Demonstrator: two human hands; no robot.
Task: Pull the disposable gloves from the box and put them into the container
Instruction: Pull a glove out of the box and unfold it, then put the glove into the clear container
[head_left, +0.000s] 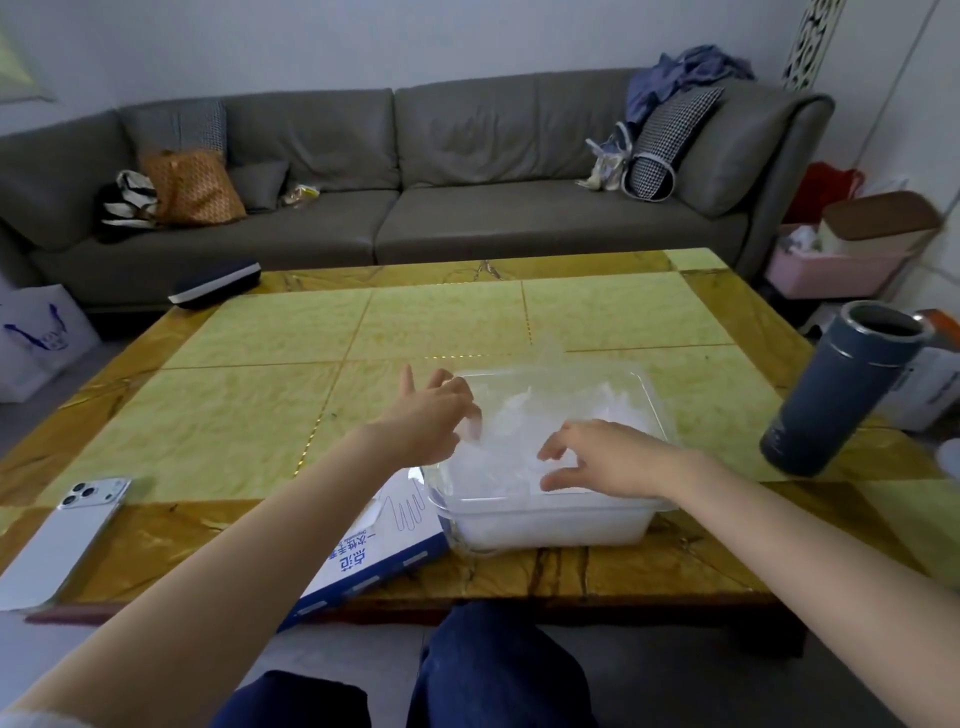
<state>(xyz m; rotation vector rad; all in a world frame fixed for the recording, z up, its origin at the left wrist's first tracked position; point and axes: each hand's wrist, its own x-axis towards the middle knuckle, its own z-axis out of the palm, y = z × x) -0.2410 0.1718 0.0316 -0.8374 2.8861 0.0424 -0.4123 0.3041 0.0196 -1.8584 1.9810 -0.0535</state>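
Left grip (436, 415): fingers are bent down into a heap of thin clear disposable gloves (519, 447); whether one is pinched cannot be told.
Right grip (602, 457): fingers are loosely spread over the heap; nothing is clasped.
Heap: piled inside a clear rectangular plastic container (550, 525).
Beside it: a white-and-blue cardboard box (384, 545) is laid at the container's left, on a yellow-green tiled surface (260, 374).

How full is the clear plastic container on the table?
Nearly full: crumpled translucent white gloves pile up inside the clear rectangular plastic container, close to its rim.
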